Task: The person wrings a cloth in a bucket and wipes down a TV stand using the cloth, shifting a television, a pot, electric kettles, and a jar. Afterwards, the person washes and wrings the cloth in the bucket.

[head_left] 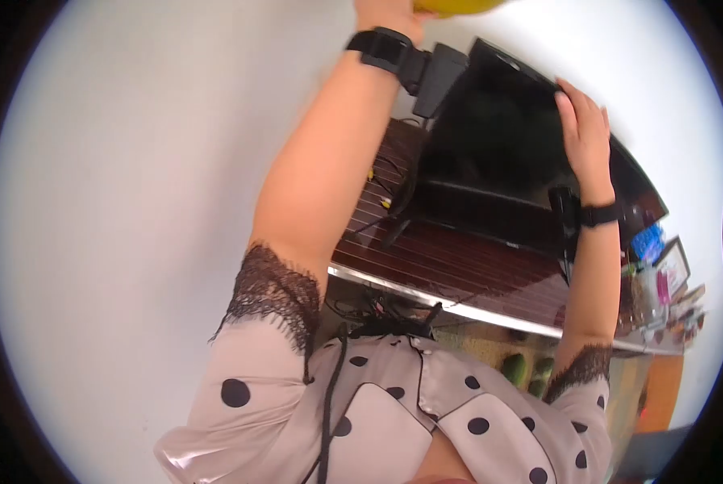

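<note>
At the top edge of the view, my left hand (387, 14) is partly cut off by the frame. It is closed on a yellow cloth (464, 6), of which only the lower part shows, against the white wall. My right hand (585, 133) grips the top edge of a black flat-screen television (490, 129), thumb on the front and fingers over the rim. The television stands tilted in the view on a dark striped wooden stand (458, 262). Black straps with devices sit on both wrists; the left device (440, 79) overlaps the television's left corner.
Cables (381, 189) with yellow plugs lie left of the television. To the right are a blue packet (647, 242), a picture frame (674, 266) and a clear container with pink (654, 294). Green round things (516, 369) lie below the stand's pale front edge (458, 306).
</note>
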### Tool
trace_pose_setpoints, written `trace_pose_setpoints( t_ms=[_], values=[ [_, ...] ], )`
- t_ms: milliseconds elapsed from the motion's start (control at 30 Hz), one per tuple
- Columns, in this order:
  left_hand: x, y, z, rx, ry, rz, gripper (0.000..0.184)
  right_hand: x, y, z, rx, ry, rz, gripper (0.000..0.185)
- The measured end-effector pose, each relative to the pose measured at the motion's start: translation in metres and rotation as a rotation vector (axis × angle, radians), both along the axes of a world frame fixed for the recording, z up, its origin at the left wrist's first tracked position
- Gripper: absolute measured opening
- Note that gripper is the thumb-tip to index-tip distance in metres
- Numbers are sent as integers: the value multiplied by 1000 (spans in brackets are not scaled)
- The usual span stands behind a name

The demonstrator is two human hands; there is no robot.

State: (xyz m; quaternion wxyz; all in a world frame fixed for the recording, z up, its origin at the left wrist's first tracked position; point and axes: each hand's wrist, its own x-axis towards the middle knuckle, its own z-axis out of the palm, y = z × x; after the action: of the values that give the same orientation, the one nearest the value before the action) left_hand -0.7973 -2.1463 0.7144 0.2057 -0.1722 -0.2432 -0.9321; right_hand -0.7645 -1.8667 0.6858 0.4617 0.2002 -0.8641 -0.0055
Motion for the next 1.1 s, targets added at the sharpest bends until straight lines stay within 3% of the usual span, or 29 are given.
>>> trace_pose_setpoints(
  t_ms=[233, 400, 467, 733, 867, 933, 1100],
  values=[
    [-44, -5, -48, -19, 35, -13, 61, 20, 1, 1, 13, -5, 30, 33],
    [-63, -11, -111, -43, -77, -37, 68, 34, -5, 2, 37, 11, 20, 37],
    [-60, -13, -134, -29, -285, -46, 57, 38, -8, 2, 51, 1, 22, 40],
    [-77, -17, -231, -60, -636, -33, 66, 65, -19, 12, 24, 26, 55, 43],
    [-85, -24, -267, -43, -700, -35, 72, 78, -18, 16, 4, 26, 51, 42],
    [-81, -28, -277, -63, -677, -64, 100, 76, -17, 13, -6, 0, 43, 41],
    [-83, -36, -302, -73, -754, -36, 97, 75, -12, 11, 18, 4, 27, 41]
  ],
)
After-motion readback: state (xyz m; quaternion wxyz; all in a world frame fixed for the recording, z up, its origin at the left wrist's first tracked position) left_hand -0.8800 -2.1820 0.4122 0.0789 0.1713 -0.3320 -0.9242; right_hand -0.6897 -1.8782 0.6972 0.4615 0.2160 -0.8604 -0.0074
